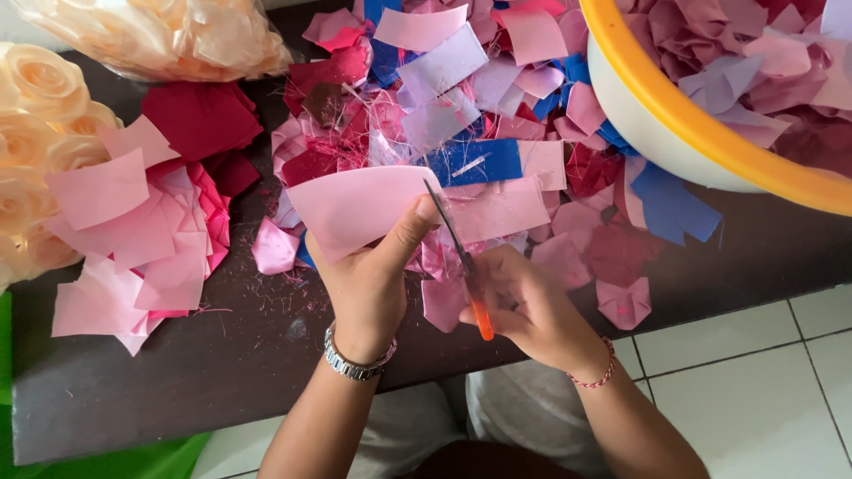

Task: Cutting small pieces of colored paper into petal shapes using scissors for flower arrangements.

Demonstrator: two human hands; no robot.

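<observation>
My left hand (368, 275) pinches a light pink fabric piece (355, 206) with the thumb on top, holding it just above the dark table (177, 372). My right hand (524, 306) grips orange-handled scissors (461, 266). Their dark blades point up and away from me and meet the right edge of the pink piece. A second pale pink piece (497, 210) lies just right of the blades. A metal watch sits on my left wrist and a pink bracelet on my right.
A heap of pink, red, purple and blue fabric scraps (461, 98) covers the table's far side. A yellow-rimmed white bowl (674, 115) of scraps stands top right. Stacked pink squares (133, 239) and cream fabric roses (44, 115) lie left. White floor tiles show lower right.
</observation>
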